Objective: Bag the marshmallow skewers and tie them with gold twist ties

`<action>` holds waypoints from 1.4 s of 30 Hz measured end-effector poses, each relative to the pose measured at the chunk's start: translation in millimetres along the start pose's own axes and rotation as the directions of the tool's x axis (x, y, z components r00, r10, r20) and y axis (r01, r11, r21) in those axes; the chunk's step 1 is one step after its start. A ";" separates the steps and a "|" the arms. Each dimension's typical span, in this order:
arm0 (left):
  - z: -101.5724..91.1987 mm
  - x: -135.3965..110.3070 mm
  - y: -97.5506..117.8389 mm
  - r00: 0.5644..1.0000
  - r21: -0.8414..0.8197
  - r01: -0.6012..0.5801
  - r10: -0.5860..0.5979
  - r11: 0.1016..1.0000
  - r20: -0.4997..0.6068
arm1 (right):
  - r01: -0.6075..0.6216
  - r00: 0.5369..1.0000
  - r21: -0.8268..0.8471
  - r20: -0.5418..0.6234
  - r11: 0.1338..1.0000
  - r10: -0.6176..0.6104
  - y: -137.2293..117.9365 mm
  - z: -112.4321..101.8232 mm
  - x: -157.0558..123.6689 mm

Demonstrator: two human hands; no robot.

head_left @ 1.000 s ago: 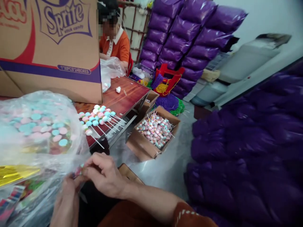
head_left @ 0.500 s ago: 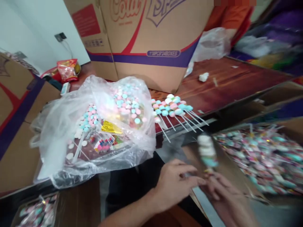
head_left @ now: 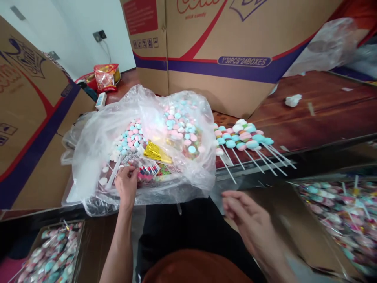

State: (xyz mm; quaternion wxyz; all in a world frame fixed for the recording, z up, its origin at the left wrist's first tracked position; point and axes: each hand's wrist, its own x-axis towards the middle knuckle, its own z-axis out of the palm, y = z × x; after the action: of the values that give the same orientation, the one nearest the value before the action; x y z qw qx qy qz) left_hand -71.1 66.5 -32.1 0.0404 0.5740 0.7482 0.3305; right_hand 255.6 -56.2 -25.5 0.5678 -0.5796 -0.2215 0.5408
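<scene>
My left hand [head_left: 126,184] reaches into a clear plastic bag [head_left: 97,137] on the table, fingers curled over small wrappers and a candy stick near a gold foil strip [head_left: 157,153]. The bag holds several pastel candy skewers [head_left: 182,125]. My right hand [head_left: 247,218] hovers low in front of the table edge, fingers apart, holding nothing. A row of unwrapped pastel candy skewers [head_left: 244,139] lies on the wooden table [head_left: 324,110] to the right of the bag.
Large printed cardboard cartons [head_left: 229,47] stand behind the bag and at the left [head_left: 26,118]. Open boxes of wrapped candy sticks sit at the lower left [head_left: 50,255] and at the right [head_left: 338,208]. A white lump [head_left: 293,100] lies on the table.
The view swung left onto the table. The wrapped candy stick held in both hands half a second ago is gone from them. My left hand moved up into the bag; my right hand is free.
</scene>
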 end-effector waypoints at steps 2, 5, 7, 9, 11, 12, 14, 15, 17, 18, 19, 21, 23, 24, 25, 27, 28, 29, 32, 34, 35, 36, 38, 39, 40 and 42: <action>2.0 -0.6 1.5 1.000 0.022 0.015 -0.015 1.000 0.000 | 0.037 0.991 -0.093 0.130 0.995 -0.024 1.3 27.8 -7.1; 1.2 -1.6 4.2 0.999 0.052 0.034 -0.033 0.998 -0.020 | 0.101 0.946 -0.200 0.324 0.975 -0.032 2.6 56.7 -14.5; -0.8 -1.0 2.7 0.999 0.069 0.035 -0.034 0.997 -0.022 | 0.151 0.901 -0.243 0.433 0.958 -0.033 4.3 69.2 -18.5; -3.0 1.5 -1.1 1.000 0.063 0.023 -0.022 0.998 -0.011 | 0.211 0.860 -0.269 0.508 0.940 -0.047 7.4 77.1 -22.2; -4.4 5.8 -5.8 0.999 0.002 0.032 -0.032 0.999 0.010 | 0.256 0.832 -0.284 0.551 0.924 -0.061 11.6 81.3 -25.6; -4.7 8.2 -7.9 0.999 -0.042 0.051 -0.050 0.998 0.016 | 0.266 0.824 -0.289 0.563 0.919 -0.061 13.9 82.3 -27.1; -4.9 12.1 -10.5 0.995 -0.119 0.096 -0.096 0.988 0.010 | 0.268 0.814 -0.295 0.579 0.917 -0.052 18.3 82.9 -29.2; -5.1 12.8 -10.4 0.993 -0.144 0.115 -0.116 0.983 -0.003 | 0.266 0.808 -0.300 0.587 0.916 -0.043 20.0 82.9 -29.5; -6.9 9.8 -5.5 0.987 -0.173 0.140 -0.152 0.975 -0.057 | 0.271 0.797 -0.309 0.602 0.912 -0.033 21.9 84.1 -28.0; -8.6 5.5 0.0 0.981 -0.212 0.155 -0.176 0.965 -0.083 | 0.272 0.799 -0.311 0.601 0.911 -0.033 21.8 86.0 -26.3; -10.8 -0.8 7.9 0.975 -0.260 0.165 -0.197 0.951 -0.103 | 0.268 0.807 -0.310 0.590 0.912 -0.037 21.0 89.0 -24.2; -15.8 -19.2 30.4 0.972 -0.391 0.150 -0.208 0.908 -0.111 | 0.244 0.838 -0.291 0.544 0.925 -0.050 17.1 98.8 -19.5; -20.0 -42.5 58.6 0.989 -0.428 0.048 -0.104 0.902 -0.107 | 0.207 0.873 -0.233 0.483 0.950 -0.072 11.2 112.1 -15.5; -21.3 -54.6 72.5 0.994 -0.433 -0.014 -0.036 0.901 -0.105 | 0.189 0.886 -0.188 0.455 0.964 -0.085 8.0 118.9 -13.8; -21.9 -66.1 85.1 0.993 -0.450 -0.068 0.016 0.890 -0.117 | 0.175 0.897 -0.133 0.429 0.976 -0.102 4.9 124.8 -12.0; -20.0 -85.0 103.6 0.994 -0.546 -0.062 0.005 0.835 -0.106 | 0.171 0.915 -0.021 0.373 0.985 -0.151 -0.9 132.1 -7.7; -17.3 -91.4 109.3 0.995 -0.625 0.012 -0.072 0.780 -0.071 | 0.189 0.921 0.018 0.343 0.982 -0.183 -3.6 132.6 -5.1; -13.9 -95.6 113.1 0.987 -0.712 0.117 -0.162 0.693 0.005 | 0.219 0.925 0.039 0.311 0.975 -0.220 -6.4 131.1 -2.5; -2.9 -97.0 119.0 0.869 -0.827 0.485 -0.262 0.286 0.419 | 0.314 0.916 0.025 0.254 0.949 -0.310 -15.0 117.3 3.9; 0.7 -93.6 123.2 0.779 -0.784 0.617 -0.199 0.071 0.595 | 0.350 0.905 0.003 0.256 0.937 -0.339 -19.8 105.6 6.3; 1.2 -92.1 126.2 0.757 -0.771 0.637 -0.190 0.007 0.625 | 0.362 0.901 -0.009 0.262 0.932 -0.347 -21.5 100.4 7.0; 1.0 -91.3 129.8 0.751 -0.770 0.638 -0.203 -0.026 0.629 | 0.374 0.896 -0.024 0.267 0.927 -0.354 -22.6 96.0 7.4; 0.1 -92.4 138.4 0.751 -0.778 0.628 -0.251 -0.016 0.611 | 0.406 0.888 -0.075 0.266 0.911 -0.374 -23.1 89.9 7.4; -0.1 -94.1 142.8 0.754 -0.782 0.624 -0.270 0.009 0.599 | 0.422 0.886 -0.106 0.257 0.900 -0.385 -22.7 88.1 7.1; -0.1 -96.3 147.0 0.762 -0.787 0.616 -0.280 0.033 0.585 | 0.435 0.885 -0.136 0.245 0.890 -0.396 -22.0 86.9 6.9; 0.8 -100.8 153.6 0.785 -0.806 0.589 -0.276 0.056 0.554 | 0.447 0.886 -0.174 0.216 0.877 -0.409 -20.8 85.2 7.0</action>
State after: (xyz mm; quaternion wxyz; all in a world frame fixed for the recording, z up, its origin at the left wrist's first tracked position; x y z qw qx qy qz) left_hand 91.1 -3.6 18.1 0.5778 0.2016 0.4997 0.6131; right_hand 190.4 -9.1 10.1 0.5851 -0.5257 -0.4510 0.4218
